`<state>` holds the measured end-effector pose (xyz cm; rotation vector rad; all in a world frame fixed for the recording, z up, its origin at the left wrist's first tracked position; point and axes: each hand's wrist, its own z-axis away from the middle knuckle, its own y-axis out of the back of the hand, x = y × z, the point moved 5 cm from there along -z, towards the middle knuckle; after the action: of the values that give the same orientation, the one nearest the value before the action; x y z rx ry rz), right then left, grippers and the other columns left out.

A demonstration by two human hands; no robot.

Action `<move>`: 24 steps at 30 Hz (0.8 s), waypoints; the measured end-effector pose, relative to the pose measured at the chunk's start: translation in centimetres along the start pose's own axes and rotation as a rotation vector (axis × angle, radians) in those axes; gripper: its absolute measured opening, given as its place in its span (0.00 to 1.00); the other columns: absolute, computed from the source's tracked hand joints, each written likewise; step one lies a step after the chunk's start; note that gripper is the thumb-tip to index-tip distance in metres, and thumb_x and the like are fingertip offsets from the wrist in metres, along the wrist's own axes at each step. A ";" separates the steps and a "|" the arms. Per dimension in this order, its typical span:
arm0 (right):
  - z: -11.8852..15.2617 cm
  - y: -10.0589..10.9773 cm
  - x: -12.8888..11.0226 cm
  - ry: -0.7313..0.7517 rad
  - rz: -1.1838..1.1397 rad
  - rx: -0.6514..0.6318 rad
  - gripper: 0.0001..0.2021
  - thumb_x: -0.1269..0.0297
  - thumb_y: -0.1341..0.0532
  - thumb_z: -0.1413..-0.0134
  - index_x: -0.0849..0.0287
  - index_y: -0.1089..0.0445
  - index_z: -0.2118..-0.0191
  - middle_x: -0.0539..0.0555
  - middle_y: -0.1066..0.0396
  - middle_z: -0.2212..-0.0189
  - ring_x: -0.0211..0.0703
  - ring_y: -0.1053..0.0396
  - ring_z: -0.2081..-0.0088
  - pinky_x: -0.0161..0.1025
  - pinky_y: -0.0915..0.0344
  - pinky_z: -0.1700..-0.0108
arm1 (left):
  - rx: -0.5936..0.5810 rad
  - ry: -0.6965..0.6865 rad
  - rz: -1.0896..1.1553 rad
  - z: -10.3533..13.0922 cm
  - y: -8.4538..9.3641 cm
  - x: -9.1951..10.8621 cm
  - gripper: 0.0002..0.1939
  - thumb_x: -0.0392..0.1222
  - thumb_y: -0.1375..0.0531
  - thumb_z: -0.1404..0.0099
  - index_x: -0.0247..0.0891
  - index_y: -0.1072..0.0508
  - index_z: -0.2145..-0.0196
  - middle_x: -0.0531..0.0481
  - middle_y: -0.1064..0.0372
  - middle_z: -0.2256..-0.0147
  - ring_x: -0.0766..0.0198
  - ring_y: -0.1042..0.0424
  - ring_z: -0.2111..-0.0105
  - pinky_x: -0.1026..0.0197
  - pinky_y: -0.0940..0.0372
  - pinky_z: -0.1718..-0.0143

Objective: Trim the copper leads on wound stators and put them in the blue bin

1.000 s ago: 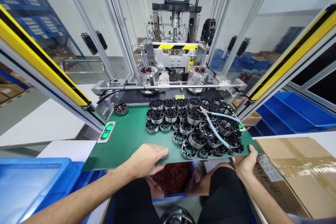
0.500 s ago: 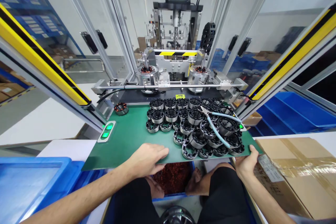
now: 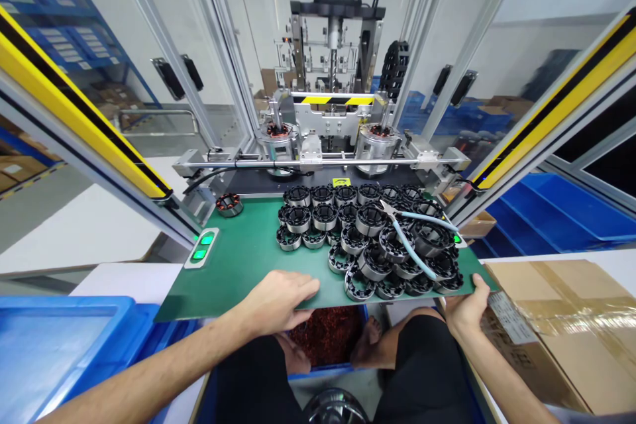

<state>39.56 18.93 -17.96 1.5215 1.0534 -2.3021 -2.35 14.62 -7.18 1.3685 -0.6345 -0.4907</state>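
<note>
My left hand (image 3: 279, 298) is closed over the front edge of the green tabletop (image 3: 238, 245), fingers on top and thumb below. At the right front corner my right hand (image 3: 467, 305) holds the same edge, its thumb on top and its other fingers hidden underneath. Between and beyond the hands stand stacked motor stator cores (image 3: 375, 262), steel rings with black toothed liners. Cutting pliers (image 3: 410, 248) with light blue handles lie open across the stack. One stator with copper windings (image 3: 229, 205) sits alone at the back left.
Behind the tabletop, a machine holds two round metal fixtures (image 3: 279, 146) with copper-wound parts in them. Yellow guard posts (image 3: 84, 106) rise at both sides. A green-lit button panel (image 3: 201, 248), blue trays (image 3: 59, 351), a taped carton (image 3: 571, 324) and a bin of reddish scraps (image 3: 328, 338) surround me.
</note>
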 end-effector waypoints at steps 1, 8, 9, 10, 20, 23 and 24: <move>0.0 0.0 0.0 -0.002 -0.002 0.002 0.21 0.51 0.40 0.45 0.56 0.24 0.50 0.50 0.20 0.50 0.47 0.26 0.41 0.47 0.33 0.32 | -0.001 0.000 0.000 0.0 0.0 0.0 0.15 0.43 0.33 0.34 0.43 0.38 0.62 0.53 0.24 0.62 0.57 0.25 0.62 0.54 0.43 0.65; -0.1 0.0 0.0 0.002 0.009 -0.019 0.21 0.50 0.40 0.46 0.56 0.25 0.51 0.52 0.20 0.50 0.49 0.28 0.39 0.48 0.32 0.33 | 0.005 -0.004 0.004 0.0 -0.2 -0.1 0.15 0.44 0.33 0.33 0.43 0.38 0.61 0.53 0.24 0.61 0.57 0.25 0.62 0.54 0.43 0.65; -0.1 0.0 0.0 0.008 0.008 -0.022 0.21 0.50 0.40 0.46 0.56 0.25 0.51 0.52 0.20 0.50 0.49 0.28 0.39 0.48 0.32 0.33 | 0.005 -0.005 0.002 0.0 -0.2 -0.1 0.15 0.44 0.33 0.33 0.43 0.38 0.61 0.53 0.24 0.61 0.57 0.25 0.62 0.54 0.43 0.65; -0.1 0.0 0.0 0.016 0.008 -0.025 0.21 0.50 0.39 0.46 0.56 0.24 0.51 0.52 0.20 0.50 0.49 0.28 0.39 0.48 0.32 0.33 | 0.005 -0.004 0.000 0.0 -0.3 -0.2 0.15 0.44 0.33 0.34 0.43 0.38 0.61 0.53 0.24 0.61 0.57 0.25 0.62 0.54 0.43 0.65; -0.7 0.6 0.5 -0.020 0.005 -0.023 0.23 0.50 0.38 0.47 0.55 0.25 0.49 0.51 0.21 0.48 0.48 0.26 0.41 0.48 0.29 0.36 | -0.004 0.000 -0.008 0.0 -0.2 0.0 0.16 0.44 0.32 0.34 0.43 0.38 0.62 0.54 0.24 0.61 0.58 0.25 0.62 0.53 0.43 0.64; -0.7 0.6 0.5 -0.024 -0.002 -0.026 0.22 0.50 0.39 0.46 0.55 0.25 0.49 0.51 0.21 0.48 0.48 0.26 0.42 0.47 0.28 0.38 | 0.002 -0.004 -0.009 0.0 -0.2 -0.1 0.16 0.44 0.32 0.34 0.44 0.38 0.61 0.54 0.24 0.61 0.58 0.25 0.62 0.53 0.42 0.64; -0.7 0.5 0.5 -0.023 -0.004 -0.023 0.22 0.50 0.39 0.46 0.55 0.25 0.49 0.51 0.20 0.49 0.47 0.26 0.42 0.47 0.28 0.37 | 0.005 -0.006 -0.009 0.0 -0.2 -0.1 0.15 0.44 0.32 0.34 0.44 0.38 0.61 0.54 0.24 0.61 0.58 0.25 0.62 0.53 0.42 0.64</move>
<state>40.08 19.08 -18.73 1.4825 1.0744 -2.2956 -2.39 14.65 -7.40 1.3755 -0.6350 -0.5012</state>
